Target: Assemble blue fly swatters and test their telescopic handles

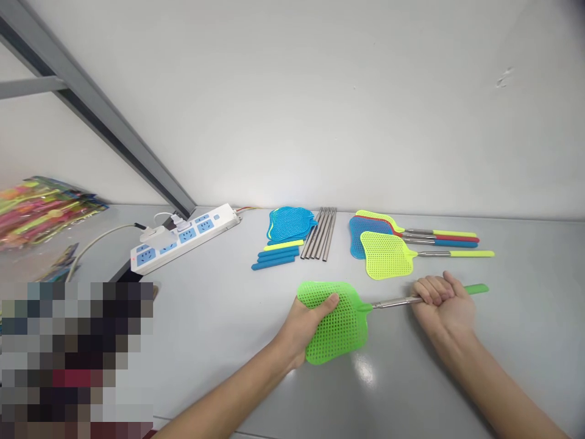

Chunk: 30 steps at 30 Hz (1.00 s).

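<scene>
Step in hand: both hands are on the green fly swatter, and this looks like handling along its length, mesh end at one side and rod at the other.
Left hand: here's the left hand pinching the mesh, thumb flat on top, fingers tucked beneath and mostly out of sight.
Right hand: over on the other side, the right hand is curled tight round the rod near the handle, thumb standing clear.
Next move: I'd say it calls for a steady pinch on the mesh and a firm fist on the rod, keeping the two in line; the thin neck looks like the spot to watch for bending.
Swatter's place: front and centre, stretched between the hands over the desk, nearer the person than the other swatters.
Swatter's looks: bright green, a broad holed paddle with wavy edges, narrowing to a neck, then a shiny metal rod and a green handle poking out past the fist; the join itself is hidden.
Behind it: a yellow swatter lies in front of overlapping yellow, red and blue ones.
Loose parts: blue paddles, bare metal rods and blue handles sit further left.
</scene>
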{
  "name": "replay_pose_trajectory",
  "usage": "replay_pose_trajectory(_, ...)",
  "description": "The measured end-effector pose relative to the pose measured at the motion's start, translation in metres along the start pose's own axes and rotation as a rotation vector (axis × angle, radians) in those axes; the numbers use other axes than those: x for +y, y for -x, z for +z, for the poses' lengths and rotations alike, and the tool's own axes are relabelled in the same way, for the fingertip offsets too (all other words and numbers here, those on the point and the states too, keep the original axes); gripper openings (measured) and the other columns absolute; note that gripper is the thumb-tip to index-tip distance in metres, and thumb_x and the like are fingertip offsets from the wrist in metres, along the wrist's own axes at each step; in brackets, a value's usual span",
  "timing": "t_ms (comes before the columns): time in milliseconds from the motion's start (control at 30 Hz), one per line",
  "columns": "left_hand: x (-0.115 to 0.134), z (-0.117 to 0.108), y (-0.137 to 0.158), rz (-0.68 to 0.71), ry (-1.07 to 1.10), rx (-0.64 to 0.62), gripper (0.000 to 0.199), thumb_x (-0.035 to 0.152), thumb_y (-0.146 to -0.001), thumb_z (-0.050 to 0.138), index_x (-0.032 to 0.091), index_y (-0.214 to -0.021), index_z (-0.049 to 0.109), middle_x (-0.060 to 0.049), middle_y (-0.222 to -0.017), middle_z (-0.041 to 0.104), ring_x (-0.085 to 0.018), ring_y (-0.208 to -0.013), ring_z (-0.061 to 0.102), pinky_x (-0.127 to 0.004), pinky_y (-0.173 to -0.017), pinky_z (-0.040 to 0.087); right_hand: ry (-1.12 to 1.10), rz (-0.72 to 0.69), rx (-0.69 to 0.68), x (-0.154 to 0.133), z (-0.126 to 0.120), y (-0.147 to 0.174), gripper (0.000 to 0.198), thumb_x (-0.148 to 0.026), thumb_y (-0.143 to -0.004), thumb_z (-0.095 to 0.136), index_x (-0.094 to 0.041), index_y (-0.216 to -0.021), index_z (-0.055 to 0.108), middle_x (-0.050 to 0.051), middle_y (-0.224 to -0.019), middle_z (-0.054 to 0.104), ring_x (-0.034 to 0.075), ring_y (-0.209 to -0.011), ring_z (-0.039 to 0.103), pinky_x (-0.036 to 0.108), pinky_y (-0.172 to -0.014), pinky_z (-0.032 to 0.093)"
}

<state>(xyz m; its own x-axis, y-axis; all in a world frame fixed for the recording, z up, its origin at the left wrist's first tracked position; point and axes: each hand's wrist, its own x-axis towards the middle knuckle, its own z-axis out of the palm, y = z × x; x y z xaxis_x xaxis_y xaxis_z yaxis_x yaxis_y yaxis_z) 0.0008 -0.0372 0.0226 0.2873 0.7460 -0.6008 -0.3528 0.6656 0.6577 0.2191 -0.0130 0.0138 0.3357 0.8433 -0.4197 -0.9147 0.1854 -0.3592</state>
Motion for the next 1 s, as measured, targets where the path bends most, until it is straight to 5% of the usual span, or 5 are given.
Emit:
replay_pose_trajectory(400,-0.006,0.008,0.003,0.023,-0.032,0.014,0.039,0.038,-0.064,0.066,0.014,-0.094,0.059,-0.011,-0.094,0.064,-0.023,-0.087,0.060,-0.037,-0.077,0.047,0.070,-0.001,-0.029,0.027,0.000,0.024,0.040,-0.018,-0.075,0.045,-0.018,-0.053,0.012,-0.008,-0.047,0.007,0.005,-0.034,0.013,0.018,-0.030,0.020)
replay_pose_trajectory(633,-0.003,0.006,0.002,0.015,-0.028,-0.006,0.037,0.037,-0.063,0.067,0.015,-0.091,0.061,-0.011,-0.102,0.062,-0.023,-0.092,0.058,-0.036,-0.080,0.046,0.097,-0.061,0.008,0.024,0.010,0.033,0.039,-0.019,-0.075,0.046,-0.018,-0.052,0.014,-0.007,-0.047,0.007,0.006,-0.035,0.013,0.019,-0.030,0.019)
replay_pose_trajectory(1000,0.003,0.005,0.000,-0.022,0.030,-0.123,0.035,0.033,-0.068,0.064,0.013,-0.096,0.060,-0.013,-0.100,0.062,-0.024,-0.088,0.060,-0.039,-0.080,0.045,0.098,0.031,0.016,0.020,0.016,0.031,0.038,-0.015,-0.073,0.045,-0.018,-0.053,0.013,-0.008,-0.045,0.011,0.006,-0.035,0.018,0.019,-0.032,0.024)
